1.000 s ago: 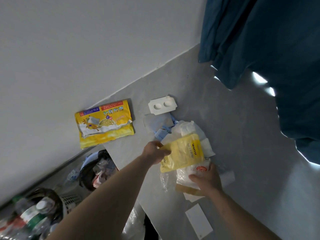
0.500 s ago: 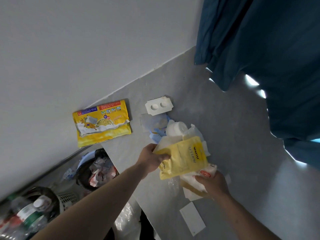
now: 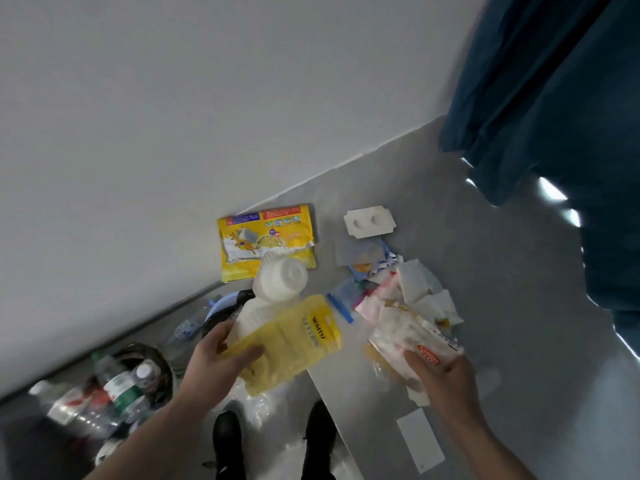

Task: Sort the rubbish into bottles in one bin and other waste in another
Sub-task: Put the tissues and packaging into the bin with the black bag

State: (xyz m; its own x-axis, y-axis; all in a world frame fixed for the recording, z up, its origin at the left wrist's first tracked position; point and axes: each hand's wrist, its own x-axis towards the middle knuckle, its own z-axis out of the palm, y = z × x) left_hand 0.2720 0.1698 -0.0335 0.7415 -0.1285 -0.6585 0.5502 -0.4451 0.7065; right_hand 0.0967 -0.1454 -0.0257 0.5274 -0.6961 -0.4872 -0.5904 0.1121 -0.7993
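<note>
Left hand (image 3: 221,355): grip closed on a yellow pouch (image 3: 294,341), thumb across its near end, held off the bench edge. A white cup (image 3: 282,280) and white wrapping ride on the pouch's far end; whether the fingers hold them too cannot be told.

Right hand (image 3: 441,374): fingers curled on a clear packet (image 3: 412,341) with an orange label, at the near side of the litter pile (image 3: 412,292) on the bench (image 3: 519,306).

Bins: dark bin (image 3: 221,310) with blue rim, just beyond the left hand, mostly hidden, contents unclear. Second bin (image 3: 138,372) at lower left, holding bottles (image 3: 121,386).

Also on bench: yellow bag (image 3: 266,237) by the wall, white moulded tray (image 3: 370,221), white card (image 3: 420,439).

Risks, judged:
- Cup sits loose and tilted; a quick swing toward the bin likely tips it to the floor.
- Bins stand close; a careless drop puts the pouch among the bottles.
- Clear packet looks slack and full; a pull could drag tissues off the edge.
</note>
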